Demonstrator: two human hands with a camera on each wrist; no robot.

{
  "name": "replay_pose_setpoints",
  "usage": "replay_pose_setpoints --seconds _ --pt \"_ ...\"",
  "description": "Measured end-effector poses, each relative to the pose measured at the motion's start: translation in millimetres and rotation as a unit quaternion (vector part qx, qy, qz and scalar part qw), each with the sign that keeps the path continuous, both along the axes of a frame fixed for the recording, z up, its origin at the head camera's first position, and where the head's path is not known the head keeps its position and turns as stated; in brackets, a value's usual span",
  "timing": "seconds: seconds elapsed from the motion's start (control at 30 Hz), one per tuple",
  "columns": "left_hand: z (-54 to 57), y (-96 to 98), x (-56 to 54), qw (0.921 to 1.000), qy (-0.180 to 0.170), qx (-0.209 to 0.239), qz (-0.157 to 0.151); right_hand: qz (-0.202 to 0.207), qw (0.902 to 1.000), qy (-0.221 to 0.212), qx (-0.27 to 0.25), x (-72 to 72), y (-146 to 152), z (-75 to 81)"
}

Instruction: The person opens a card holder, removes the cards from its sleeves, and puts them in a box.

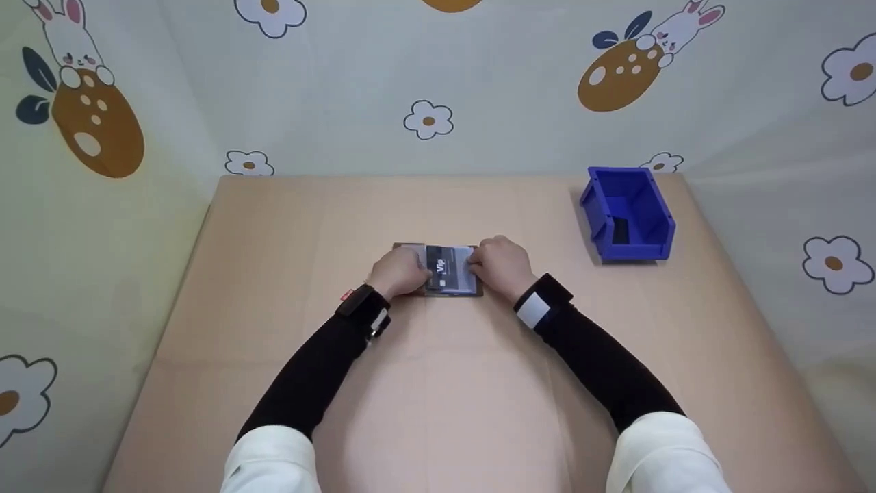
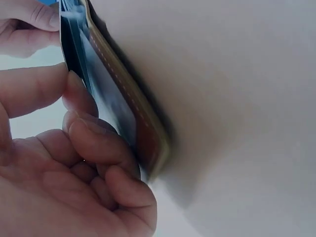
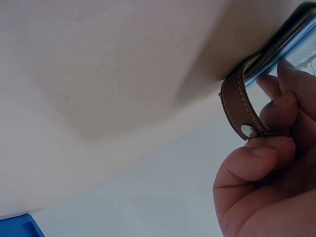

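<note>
A brown leather card holder (image 2: 148, 143) with pale stitching lies spread above the table, between both hands. Its clear sleeves show a dark card (image 1: 441, 267) printed "Vip". My left hand (image 1: 400, 272) pinches the edge of a sleeve page between thumb and index finger, its other fingers curled beside the cover. On the opposite side, my right hand (image 1: 505, 267) grips the holder's edge with bent fingers. A leather strap (image 3: 233, 101) with a metal snap (image 3: 248, 131) loops out from the holder against those fingers. Parts of the pages are hidden behind the hands.
A blue plastic bin (image 1: 633, 252) stands at the back right of the table (image 1: 308, 205), with a small dark item (image 1: 620, 231) inside. Patterned fabric walls (image 1: 342, 89) rise behind the table and along both sides.
</note>
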State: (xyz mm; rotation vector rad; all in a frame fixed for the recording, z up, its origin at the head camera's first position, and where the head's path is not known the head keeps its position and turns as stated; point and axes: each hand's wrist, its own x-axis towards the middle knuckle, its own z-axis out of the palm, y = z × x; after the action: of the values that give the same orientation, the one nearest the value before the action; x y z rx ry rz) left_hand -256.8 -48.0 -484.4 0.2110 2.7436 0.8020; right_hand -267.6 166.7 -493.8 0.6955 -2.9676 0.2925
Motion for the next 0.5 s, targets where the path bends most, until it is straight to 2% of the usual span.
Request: replay_pose_setpoints --seconds 0.1,0.3,0.5 --pt "1.0 -5.2 0.6 0.9999 0.012 0.005 -0.006 0.001 1.0 0.003 -0.002 0.0 0.2 -0.6" --pt "4.5 -12.2 2.1 0.9997 0.011 0.021 0.001 0.003 1.0 0.002 0.0 0.2 -0.2 -0.2" --pt "7.6 -17.5 3.2 0.9989 0.017 0.044 -0.007 0.007 1.0 0.003 -0.005 0.7 0.1 -0.1"
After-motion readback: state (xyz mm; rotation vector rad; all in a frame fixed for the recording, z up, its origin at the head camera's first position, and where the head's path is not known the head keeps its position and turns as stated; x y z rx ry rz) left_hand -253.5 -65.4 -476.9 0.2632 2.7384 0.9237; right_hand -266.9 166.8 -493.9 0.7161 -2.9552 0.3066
